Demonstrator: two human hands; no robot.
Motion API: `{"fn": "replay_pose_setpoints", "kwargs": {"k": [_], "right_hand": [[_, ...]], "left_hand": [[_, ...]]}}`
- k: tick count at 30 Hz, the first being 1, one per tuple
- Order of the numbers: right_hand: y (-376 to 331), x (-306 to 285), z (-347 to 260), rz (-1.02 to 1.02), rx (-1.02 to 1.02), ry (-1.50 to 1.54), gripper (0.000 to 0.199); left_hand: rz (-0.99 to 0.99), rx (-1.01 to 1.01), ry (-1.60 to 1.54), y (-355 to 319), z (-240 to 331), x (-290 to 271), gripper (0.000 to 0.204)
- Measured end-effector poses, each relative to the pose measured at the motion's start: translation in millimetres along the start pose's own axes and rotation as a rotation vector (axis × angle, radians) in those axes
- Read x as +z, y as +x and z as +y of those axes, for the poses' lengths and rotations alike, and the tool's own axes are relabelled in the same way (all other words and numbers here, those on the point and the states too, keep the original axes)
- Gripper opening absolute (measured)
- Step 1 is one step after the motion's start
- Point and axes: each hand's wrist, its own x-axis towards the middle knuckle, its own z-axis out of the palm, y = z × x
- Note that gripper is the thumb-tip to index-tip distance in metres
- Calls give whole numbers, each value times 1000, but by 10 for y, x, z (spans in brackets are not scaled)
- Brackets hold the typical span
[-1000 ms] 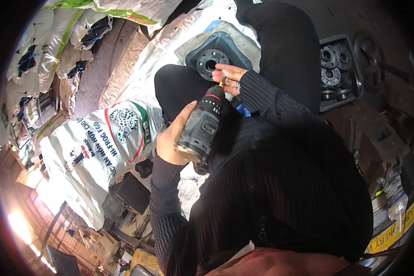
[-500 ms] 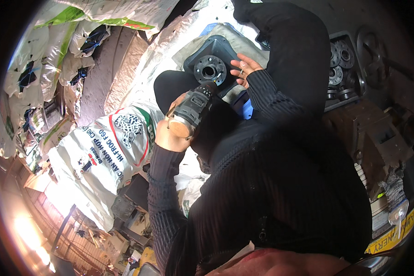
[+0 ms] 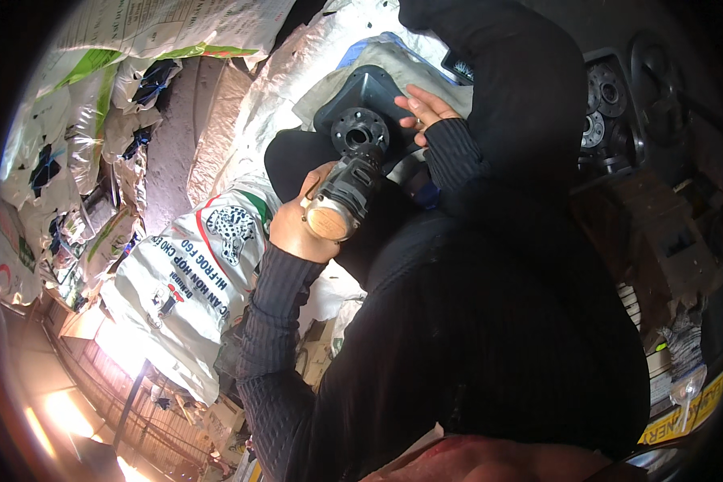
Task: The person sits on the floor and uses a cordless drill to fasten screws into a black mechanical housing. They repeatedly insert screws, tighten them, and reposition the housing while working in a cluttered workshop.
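left hand (image 3: 299,226) is wrapped round the drill (image 3: 347,189), nose at the near edge of the metal disc (image 3: 347,124), can't tell if touching. disc sits in a dark tray (image 3: 369,83) in front of the person. right hand (image 3: 432,112) is just right of the disc, fingers partly extended, can't tell if it grips anything.

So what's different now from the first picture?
The left hand swung the black power drill so its nose points toward the round, dark metal flange with holes. The right hand moved away from the drill's nose, forward and right; whether it holds something small is hard to tell. The left hand still grips the drill, and the flange is still in the dark grey, angular tray.
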Motion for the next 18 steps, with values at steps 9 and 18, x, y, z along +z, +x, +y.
{"fn": "replay_pose_setpoints", "kwargs": {"k": [9,18], "right_hand": [[-45,160,-58,22,10,256,41],[43,158,176,-60,-31,244,37]], "left_hand": [[35,-21,-46,100,47,35,55],[166,-6,-208,-124,-139,265,39]]}}
